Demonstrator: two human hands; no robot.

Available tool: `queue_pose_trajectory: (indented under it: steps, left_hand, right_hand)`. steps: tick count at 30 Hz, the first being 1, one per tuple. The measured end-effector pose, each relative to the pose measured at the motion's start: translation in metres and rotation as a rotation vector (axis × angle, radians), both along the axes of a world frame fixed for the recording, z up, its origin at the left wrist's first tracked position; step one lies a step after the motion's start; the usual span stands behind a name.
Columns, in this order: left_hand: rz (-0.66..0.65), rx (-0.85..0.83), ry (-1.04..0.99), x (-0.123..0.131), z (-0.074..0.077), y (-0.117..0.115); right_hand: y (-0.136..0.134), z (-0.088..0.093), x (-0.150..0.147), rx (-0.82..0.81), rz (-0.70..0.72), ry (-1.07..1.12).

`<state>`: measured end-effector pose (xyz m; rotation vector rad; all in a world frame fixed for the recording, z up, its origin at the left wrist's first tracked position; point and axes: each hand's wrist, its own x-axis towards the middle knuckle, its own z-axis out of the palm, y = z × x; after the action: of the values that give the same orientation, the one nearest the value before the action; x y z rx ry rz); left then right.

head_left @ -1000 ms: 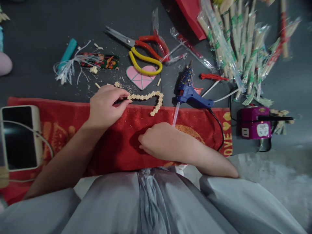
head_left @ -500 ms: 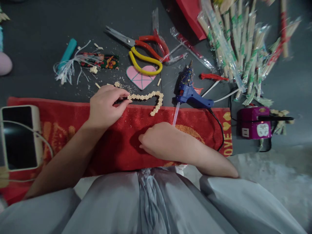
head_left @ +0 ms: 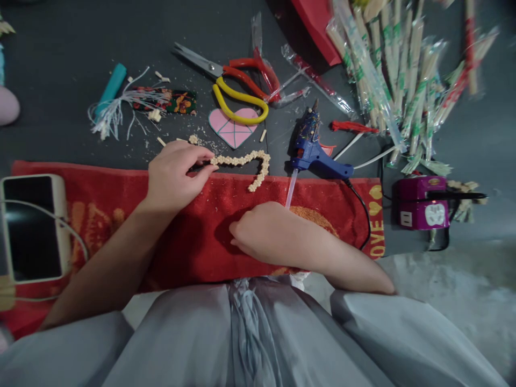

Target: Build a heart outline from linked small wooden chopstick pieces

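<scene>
My left hand (head_left: 175,174) pinches the left end of a knobbly cream-coloured strip (head_left: 241,160) between thumb and fingertips. The strip is covered in small pale bits and bends down in a hook on its right. Something thin and dark shows inside the pinch. Below the hook, my right hand (head_left: 258,231) rests closed on the red towel (head_left: 193,242), back upward; its fingers curl under, so anything inside is hidden. To its upper right lies a blue glue gun (head_left: 316,153), a clear glue stick (head_left: 292,188) poking from its rear end toward this hand.
Yellow-and-orange-handled scissors (head_left: 237,91) overlap a pink paper heart (head_left: 231,134). Wrapped chopsticks (head_left: 395,80) pile up at the upper right. A purple power block (head_left: 421,203) stands right of the towel; a phone (head_left: 34,228) lies left. Frayed white strings (head_left: 116,107) and crumbs litter the table.
</scene>
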<state>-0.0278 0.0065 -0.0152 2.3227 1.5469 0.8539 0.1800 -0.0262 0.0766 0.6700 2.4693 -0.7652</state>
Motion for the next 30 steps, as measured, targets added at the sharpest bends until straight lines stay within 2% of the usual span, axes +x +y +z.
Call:
queue_pose_trajectory:
  steps: [11,30]
  left_hand:
    - [-0.007,0.037,0.013,-0.0004,-0.0011,-0.0001]
    - [0.006,0.008,0.005,0.0000,-0.0010,-0.0003]
  right_hand:
    - [0.0004,0.0021,-0.0005,0.002,0.006,-0.002]
    - [0.0015,0.0022,-0.0017,-0.011,0.019,-0.010]
